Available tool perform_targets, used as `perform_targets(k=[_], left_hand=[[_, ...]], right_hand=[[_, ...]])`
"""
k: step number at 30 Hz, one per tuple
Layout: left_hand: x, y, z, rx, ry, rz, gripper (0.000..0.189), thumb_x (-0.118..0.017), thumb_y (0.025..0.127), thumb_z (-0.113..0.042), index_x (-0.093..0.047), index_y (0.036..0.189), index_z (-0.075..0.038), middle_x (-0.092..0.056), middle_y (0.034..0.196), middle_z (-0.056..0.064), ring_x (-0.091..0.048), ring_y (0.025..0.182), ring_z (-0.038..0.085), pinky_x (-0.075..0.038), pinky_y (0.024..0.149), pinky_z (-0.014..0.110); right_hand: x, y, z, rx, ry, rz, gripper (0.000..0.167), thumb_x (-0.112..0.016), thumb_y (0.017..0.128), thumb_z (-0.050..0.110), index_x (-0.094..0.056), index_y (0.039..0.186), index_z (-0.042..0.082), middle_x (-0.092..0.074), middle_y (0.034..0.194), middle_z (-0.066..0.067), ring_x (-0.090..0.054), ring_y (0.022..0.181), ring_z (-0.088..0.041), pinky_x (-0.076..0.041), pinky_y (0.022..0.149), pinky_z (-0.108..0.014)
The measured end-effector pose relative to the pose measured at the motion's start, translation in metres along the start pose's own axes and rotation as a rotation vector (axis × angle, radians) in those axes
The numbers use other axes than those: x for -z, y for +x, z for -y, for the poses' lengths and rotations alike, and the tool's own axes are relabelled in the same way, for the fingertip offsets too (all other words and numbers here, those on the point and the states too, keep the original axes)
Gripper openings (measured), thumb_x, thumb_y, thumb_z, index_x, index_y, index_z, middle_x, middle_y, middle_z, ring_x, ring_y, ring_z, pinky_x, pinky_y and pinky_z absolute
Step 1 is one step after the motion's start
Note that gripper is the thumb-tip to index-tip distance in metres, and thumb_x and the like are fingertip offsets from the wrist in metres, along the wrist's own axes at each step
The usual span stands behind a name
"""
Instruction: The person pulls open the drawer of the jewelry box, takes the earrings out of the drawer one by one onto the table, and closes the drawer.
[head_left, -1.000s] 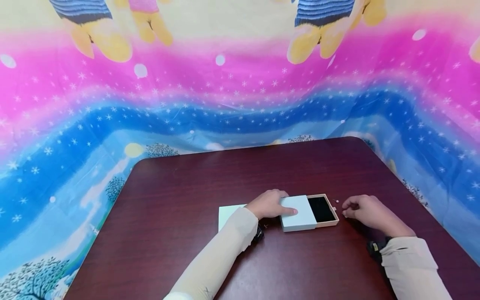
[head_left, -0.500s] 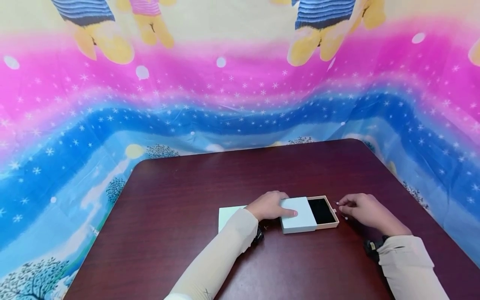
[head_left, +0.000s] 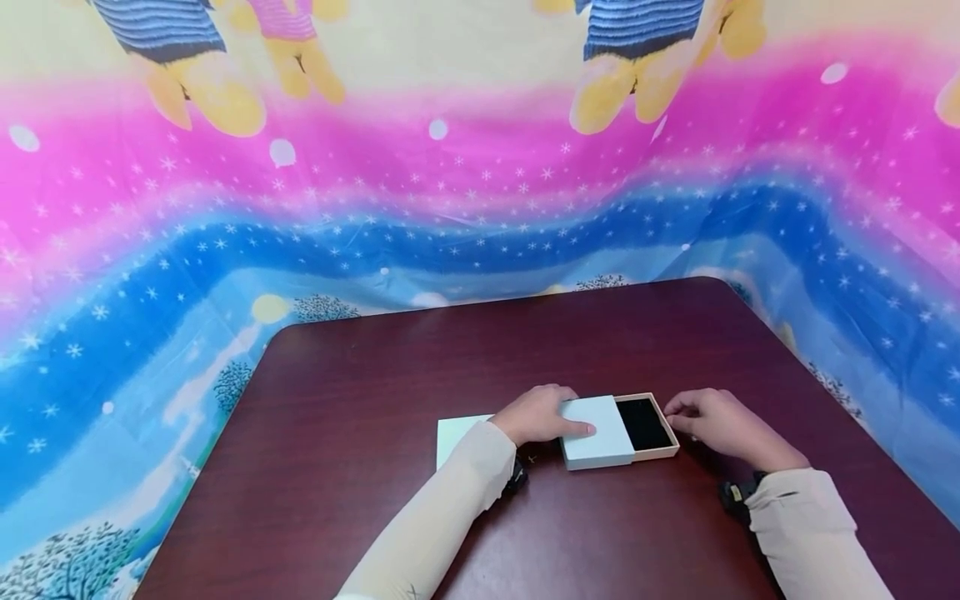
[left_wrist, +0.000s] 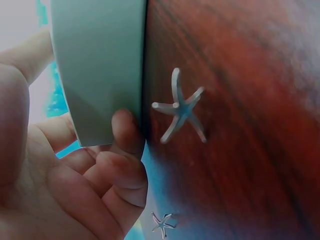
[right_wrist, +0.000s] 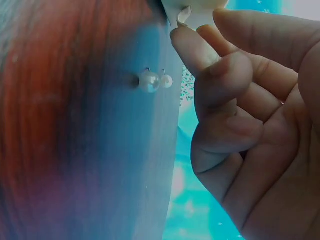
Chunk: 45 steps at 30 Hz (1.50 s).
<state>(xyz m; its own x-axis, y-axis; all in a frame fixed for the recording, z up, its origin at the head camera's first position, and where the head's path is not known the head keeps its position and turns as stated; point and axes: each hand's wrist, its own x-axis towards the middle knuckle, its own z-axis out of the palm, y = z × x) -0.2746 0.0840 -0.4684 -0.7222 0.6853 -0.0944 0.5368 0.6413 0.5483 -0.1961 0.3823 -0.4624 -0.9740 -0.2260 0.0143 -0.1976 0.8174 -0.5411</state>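
Note:
A white sliding box (head_left: pixel 597 433) lies on the table, its drawer (head_left: pixel 656 454) partly out on the right and showing a black pad (head_left: pixel 642 423). My left hand (head_left: pixel 536 412) grips the box's left end, thumb on top and fingers curled against its side. My right hand (head_left: pixel 712 425) is at the drawer's outer end, fingertips right by its small ribbon tab (right_wrist: pixel 184 16); thumb and index finger stand apart. Two silver starfish-shaped pieces (left_wrist: pixel 182 107) lie near my left hand. Below the right fingers are two pearl pieces with thin pins (right_wrist: pixel 149 82).
A second pale, flat box-like thing (head_left: pixel 456 435) lies left of the box, partly covered by my left sleeve (head_left: pixel 442 508). The dark red wooden table (head_left: pixel 360 392) has rounded far corners. A printed cloth (head_left: pixel 465 175) hangs around it.
My right hand has moved left to the drawer's end, covering the pearl pieces in the head view. My left hand keeps its grip, and the drawer looks about equally far out.

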Motion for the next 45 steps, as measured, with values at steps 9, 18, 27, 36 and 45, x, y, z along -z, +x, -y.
perform_targets(k=[9, 18, 27, 36, 45], left_hand=[[0.004, -0.003, 0.0, 0.008, 0.036, 0.024, 0.068, -0.065, 0.084, -0.062, -0.057, 0.136, -0.017, -0.056, 0.129, -0.007, -0.052, 0.117, 0.009, -0.045, 0.092, 0.028], [0.007, 0.002, -0.007, 0.039, 0.091, 0.057, 0.07, -0.065, 0.084, -0.062, -0.054, 0.138, -0.019, -0.055, 0.132, -0.006, -0.05, 0.119, 0.009, -0.044, 0.093, 0.029], [0.01, 0.006, -0.013, 0.038, 0.133, 0.088, 0.071, -0.064, 0.085, -0.061, -0.053, 0.139, -0.016, -0.055, 0.131, -0.005, -0.051, 0.115, 0.008, -0.045, 0.091, 0.027], [0.02, -0.004, -0.022, 0.018, 0.22, 0.134, 0.09, -0.071, 0.075, -0.067, -0.042, 0.147, -0.02, -0.05, 0.135, -0.004, -0.049, 0.114, 0.008, -0.044, 0.089, 0.027], [0.022, -0.007, -0.031, -0.017, 0.258, 0.165, 0.097, -0.079, 0.067, -0.064, -0.042, 0.145, -0.02, -0.052, 0.12, -0.007, -0.049, 0.099, 0.006, -0.044, 0.08, 0.023]], right_hand=[[-0.004, 0.006, 0.006, 0.001, -0.052, 0.025, 0.012, -0.064, 0.093, 0.012, -0.072, 0.101, 0.008, -0.064, 0.084, 0.003, -0.054, 0.069, -0.013, -0.047, 0.063, -0.035], [-0.004, 0.007, 0.006, 0.039, -0.097, 0.016, 0.008, -0.064, 0.093, 0.009, -0.07, 0.089, 0.013, -0.062, 0.084, 0.004, -0.05, 0.07, -0.013, -0.044, 0.066, -0.037], [-0.005, 0.006, 0.001, 0.063, -0.062, -0.02, 0.008, -0.064, 0.09, 0.006, -0.068, 0.087, 0.012, -0.061, 0.08, 0.007, -0.053, 0.07, -0.011, -0.045, 0.065, -0.036], [-0.004, 0.01, 0.0, 0.066, -0.052, -0.039, 0.008, -0.064, 0.089, 0.004, -0.069, 0.089, 0.01, -0.063, 0.08, 0.006, -0.056, 0.072, -0.012, -0.047, 0.065, -0.036], [-0.003, 0.009, -0.002, 0.058, -0.047, -0.04, 0.009, -0.064, 0.089, 0.004, -0.069, 0.088, 0.012, -0.062, 0.08, 0.007, -0.056, 0.072, -0.012, -0.047, 0.066, -0.036]])
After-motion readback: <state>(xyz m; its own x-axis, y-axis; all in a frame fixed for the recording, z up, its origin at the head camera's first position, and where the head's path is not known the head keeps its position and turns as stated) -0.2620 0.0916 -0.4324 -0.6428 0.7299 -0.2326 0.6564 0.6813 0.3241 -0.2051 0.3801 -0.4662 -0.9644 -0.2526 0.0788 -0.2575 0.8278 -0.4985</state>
